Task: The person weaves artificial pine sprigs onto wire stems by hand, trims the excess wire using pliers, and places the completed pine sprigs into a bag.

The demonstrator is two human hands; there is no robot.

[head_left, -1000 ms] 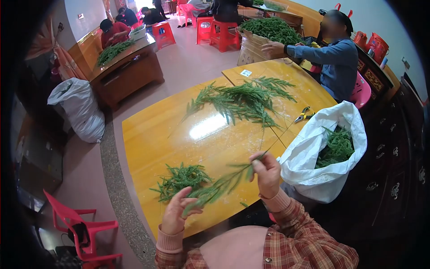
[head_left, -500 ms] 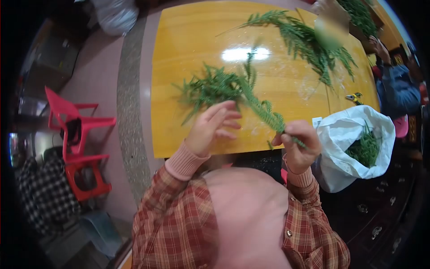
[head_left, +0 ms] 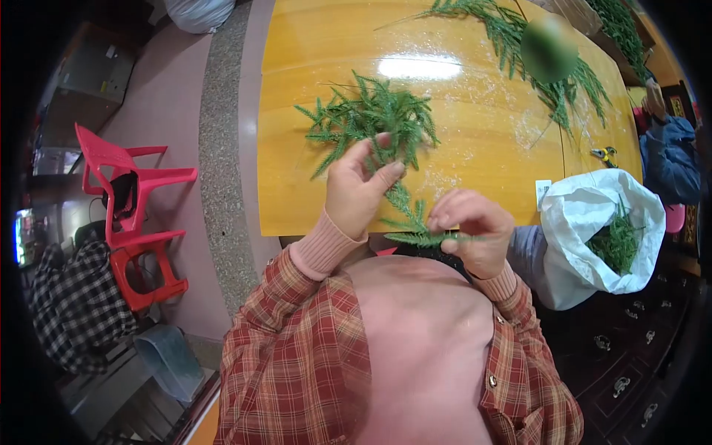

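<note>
The left hand (head_left: 356, 191) has its thumb and fingers drawn in around the upper part of a green sprig (head_left: 400, 199), with only a small gap between them. The right hand (head_left: 476, 231) is curled, thumb and fingertips pinching the sprig's lower end. The sprig slants between the two hands, in front of the person's chest and across the near edge of the bench (head_left: 319, 211). Where its top ends is hard to say, since the leaves of a small heap (head_left: 363, 119) lie right behind it.

That heap sits just beyond the left hand, well in from the bench's left edge. A stretch of shiny bench top parts it from the longer sprigs (head_left: 508, 41) at the far side. To the right, a white sack (head_left: 564, 263) with greenery (head_left: 621, 239) inside stands close to the bench's near corner, leaving the right hand a narrow gap on that side. Pliers (head_left: 604, 156) lie behind the sack. Leftward, floor (head_left: 174, 111) separates the bench from a red chair (head_left: 122, 185).

Half a second ago the left hand was spread, off the sprig; now it grips it, and the hands are nearer each other.
</note>
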